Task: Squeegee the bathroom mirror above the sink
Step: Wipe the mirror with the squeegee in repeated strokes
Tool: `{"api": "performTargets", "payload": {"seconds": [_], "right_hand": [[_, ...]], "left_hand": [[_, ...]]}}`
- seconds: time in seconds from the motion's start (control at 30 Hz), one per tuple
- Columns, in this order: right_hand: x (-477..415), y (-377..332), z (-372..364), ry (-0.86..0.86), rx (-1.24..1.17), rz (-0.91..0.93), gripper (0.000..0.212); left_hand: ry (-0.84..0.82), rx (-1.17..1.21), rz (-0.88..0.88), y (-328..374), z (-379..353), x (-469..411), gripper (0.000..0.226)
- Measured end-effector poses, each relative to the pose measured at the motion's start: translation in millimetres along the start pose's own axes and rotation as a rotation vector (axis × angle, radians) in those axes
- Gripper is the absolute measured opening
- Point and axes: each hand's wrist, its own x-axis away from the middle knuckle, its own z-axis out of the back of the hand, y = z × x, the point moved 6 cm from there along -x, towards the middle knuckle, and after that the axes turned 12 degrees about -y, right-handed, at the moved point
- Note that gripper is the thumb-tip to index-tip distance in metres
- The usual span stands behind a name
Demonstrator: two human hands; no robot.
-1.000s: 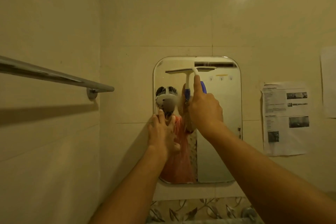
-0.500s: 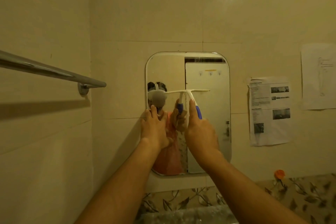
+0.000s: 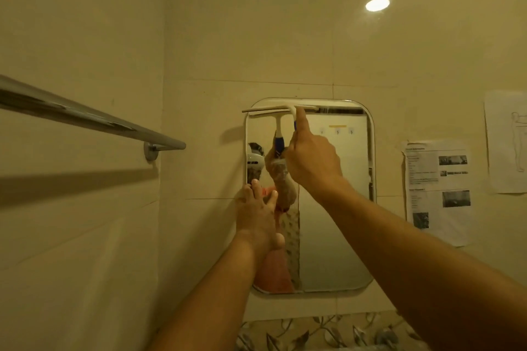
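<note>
A rounded rectangular mirror hangs on the tiled wall. My right hand grips the blue handle of a white squeegee, index finger stretched up along its neck. The blade lies level across the mirror's top left edge, its left end just past the frame. My left hand rests flat with spread fingers on the mirror's left edge, about halfway down. The glass reflects my hands, the squeegee handle and an orange shirt.
A chrome towel bar juts from the left wall at the height of the mirror's top. Printed paper sheets are stuck to the wall right of the mirror. A leaf-patterned tile band runs below it.
The squeegee went from the top of the mirror down to mid-height, and is now back at the top, further left. My left hand stayed on the mirror's left edge.
</note>
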Motion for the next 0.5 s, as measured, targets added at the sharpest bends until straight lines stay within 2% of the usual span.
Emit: {"api": "performTargets", "payload": {"seconds": [0.33,0.5], "right_hand": [[-14,-7,-16,-0.047,0.161,-0.027,0.089],[15,4,-30,-0.055,0.156,-0.047,0.083]], "left_hand": [[0.013,-0.046,-0.012,0,-2,-1,0.110],[0.009,-0.103,-0.035,0,-6,-7,0.112]]}}
